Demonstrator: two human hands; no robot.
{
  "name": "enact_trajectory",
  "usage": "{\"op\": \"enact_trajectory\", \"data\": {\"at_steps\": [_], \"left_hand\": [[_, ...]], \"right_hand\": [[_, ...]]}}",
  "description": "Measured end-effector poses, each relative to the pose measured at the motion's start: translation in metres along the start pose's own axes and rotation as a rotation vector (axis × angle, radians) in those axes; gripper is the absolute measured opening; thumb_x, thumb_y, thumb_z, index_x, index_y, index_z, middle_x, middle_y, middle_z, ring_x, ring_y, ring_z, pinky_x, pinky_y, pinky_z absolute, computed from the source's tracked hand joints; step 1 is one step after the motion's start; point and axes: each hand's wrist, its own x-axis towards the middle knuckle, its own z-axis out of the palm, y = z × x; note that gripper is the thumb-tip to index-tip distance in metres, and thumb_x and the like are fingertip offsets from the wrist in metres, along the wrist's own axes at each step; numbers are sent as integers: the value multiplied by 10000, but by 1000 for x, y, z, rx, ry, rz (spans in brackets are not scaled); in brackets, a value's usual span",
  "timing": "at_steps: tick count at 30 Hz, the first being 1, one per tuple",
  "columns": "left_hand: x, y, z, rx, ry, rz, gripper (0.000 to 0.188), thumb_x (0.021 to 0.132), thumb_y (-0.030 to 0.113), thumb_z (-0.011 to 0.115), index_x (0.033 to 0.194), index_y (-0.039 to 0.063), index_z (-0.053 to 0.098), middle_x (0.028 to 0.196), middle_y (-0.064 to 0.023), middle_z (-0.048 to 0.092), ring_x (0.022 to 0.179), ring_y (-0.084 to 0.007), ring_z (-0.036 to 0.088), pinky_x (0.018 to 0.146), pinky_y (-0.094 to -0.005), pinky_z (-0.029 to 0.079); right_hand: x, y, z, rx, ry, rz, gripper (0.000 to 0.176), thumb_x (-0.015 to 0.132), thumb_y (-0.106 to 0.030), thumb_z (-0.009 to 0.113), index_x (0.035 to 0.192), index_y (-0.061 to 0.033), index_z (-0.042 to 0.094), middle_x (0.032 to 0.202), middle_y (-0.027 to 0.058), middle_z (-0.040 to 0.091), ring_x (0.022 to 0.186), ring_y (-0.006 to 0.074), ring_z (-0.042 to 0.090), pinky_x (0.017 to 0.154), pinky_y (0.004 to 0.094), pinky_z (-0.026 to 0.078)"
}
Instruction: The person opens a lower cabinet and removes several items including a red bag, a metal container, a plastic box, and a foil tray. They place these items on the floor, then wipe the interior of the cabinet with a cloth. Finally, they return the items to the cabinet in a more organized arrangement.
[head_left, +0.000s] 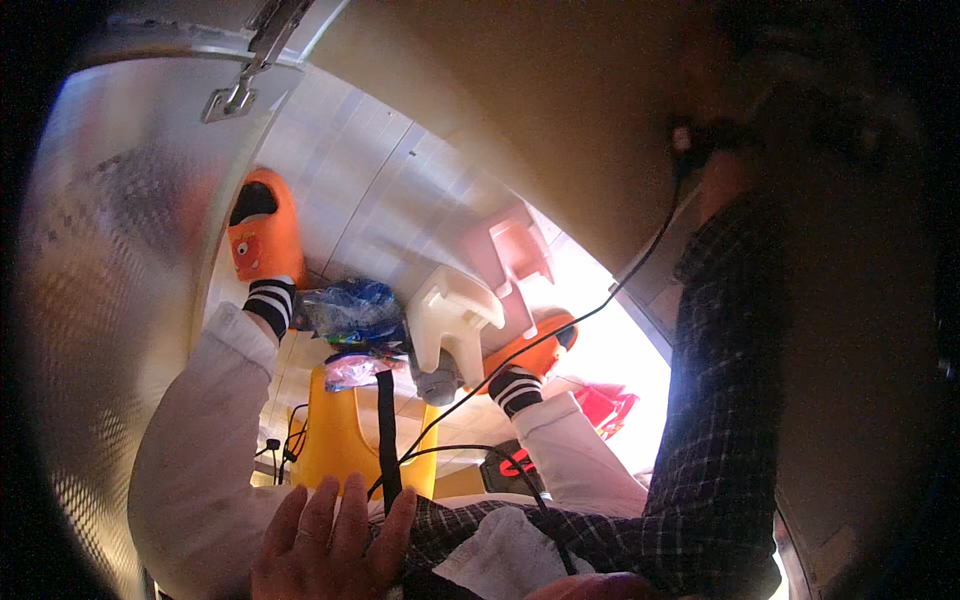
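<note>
My left hand (330, 536) is low in the picture, palm down over my lap. Its fingers are slightly apart and nothing shows in them. A black strap (388, 435) hangs just beyond the fingertips. On the right, my arm in a dark plaid sleeve (720, 360) reaches up into deep shadow. My right hand (724, 180) is dim there, and its grip cannot be made out. Close to it is a cable end (681, 140), from which a black cable (570, 319) runs down across to my lap. A white cloth (495, 551) lies on my lap.
An open cabinet door with a metal hinge (232, 101) stands at left. A dark panel (525, 82) spans the upper right. On the tiled floor are a yellow stool (337, 427), a cream stool (450, 307), a pink stool (517, 247), plastic bags (352, 307) and my orange slippers (270, 225).
</note>
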Motion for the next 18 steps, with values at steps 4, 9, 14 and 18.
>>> {"op": "enact_trajectory", "data": {"at_steps": [4,9,14,18], "left_hand": [[-4,-2,1,-22,-6,-1,558,969,302,510,1514,183,505,1349,-146,574,1292,-322,572,1100,-474,466],[-9,-8,1,-36,-26,-16,556,973,305,512,1515,184,505,1353,-148,575,1297,-326,574,1096,-472,472],[-11,-15,-3,-73,-42,-17,554,976,308,515,1515,184,505,1357,-150,575,1302,-329,576,1092,-470,479],[-13,-18,-4,-84,-45,-13,548,982,308,508,1517,189,506,1364,-148,575,1305,-326,578,1094,-471,477]], "right_hand": [[1,0,-2,-1,-1,-10,424,983,-121,575,1406,-90,570,1361,155,584,1227,324,582,1018,433,489],[2,-2,-2,-20,9,-3,438,978,-133,582,1413,-86,563,1381,161,570,1248,331,566,1038,439,473],[0,-3,-3,-18,10,-2,452,972,-144,589,1419,-83,557,1400,167,556,1268,338,551,1058,445,457],[0,-6,-3,-33,15,-9,465,968,-153,595,1425,-80,551,1415,172,545,1284,343,538,1075,450,444]]}}
